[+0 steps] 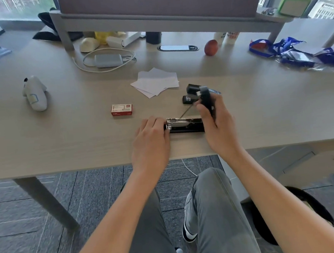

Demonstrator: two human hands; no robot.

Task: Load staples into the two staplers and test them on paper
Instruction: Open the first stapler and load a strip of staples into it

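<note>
A black stapler (184, 125) lies near the table's front edge with its metal staple channel exposed. My left hand (151, 139) presses on its left end. My right hand (216, 126) holds the stapler's black top cover (207, 101) swung up and back. A second, smaller black stapler (191, 94) sits just behind, its jaws apart. A red and white staple box (121, 109) rests to the left, closed. Several white paper sheets (156, 81) lie fanned out farther back.
A white toy figure (34, 94) lies at the left. A grey power bank with a white cable (108, 60), a phone (177, 48), a red apple (211, 47), cups and blue lanyards (287, 51) line the back under a raised shelf (155, 22).
</note>
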